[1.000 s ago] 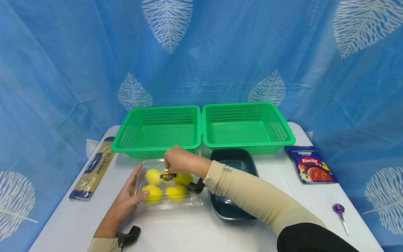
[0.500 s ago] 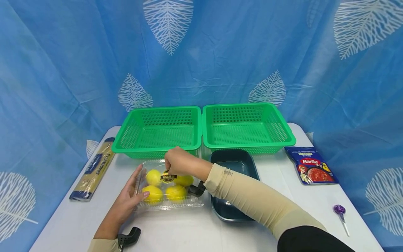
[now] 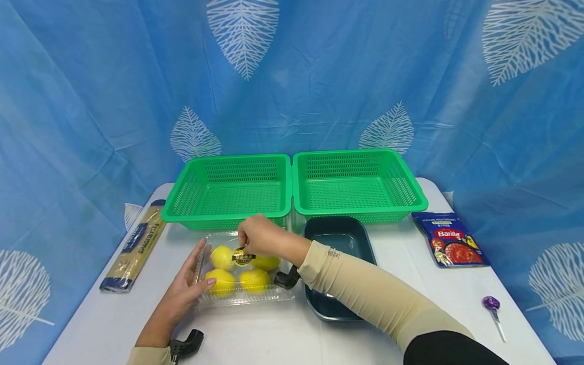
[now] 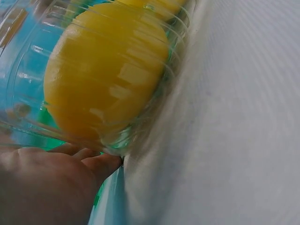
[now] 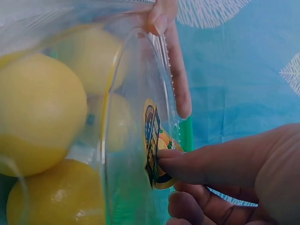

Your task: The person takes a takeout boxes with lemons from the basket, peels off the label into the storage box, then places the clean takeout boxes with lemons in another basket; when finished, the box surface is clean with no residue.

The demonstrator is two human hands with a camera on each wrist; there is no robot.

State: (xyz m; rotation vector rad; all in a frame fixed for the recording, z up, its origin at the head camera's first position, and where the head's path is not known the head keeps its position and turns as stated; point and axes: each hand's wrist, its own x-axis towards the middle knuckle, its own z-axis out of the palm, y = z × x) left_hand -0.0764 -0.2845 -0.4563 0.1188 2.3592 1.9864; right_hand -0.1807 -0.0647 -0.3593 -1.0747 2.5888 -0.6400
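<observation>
A clear plastic clamshell box (image 3: 246,298) lies on the table in the head view, with several lemons (image 3: 255,279) inside. My left hand (image 3: 182,284) grips its left side, thumb over the lid and fingers along the side wall. In the left wrist view, those fingertips sit under the box wall beside a lemon (image 4: 108,70). On the lid is a black and gold sticker (image 5: 152,136). My right hand (image 3: 269,235) bends down over it from the far side. The right wrist view shows the thumb and fingers pinching the sticker's edge, which curls away from the lid.
Two green baskets (image 3: 228,221) (image 3: 360,215) stand side by side at the back. Under my right forearm is a dark blue tray (image 3: 337,315). A spaghetti pack (image 3: 134,246) lies left; a Barilla sauce pouch (image 3: 449,239) and purple lollipop (image 3: 491,303) lie right.
My right wrist has shifted very slightly right and nearer, fingers staying at the sticker. The left hand and the clamshell box hold their place.
</observation>
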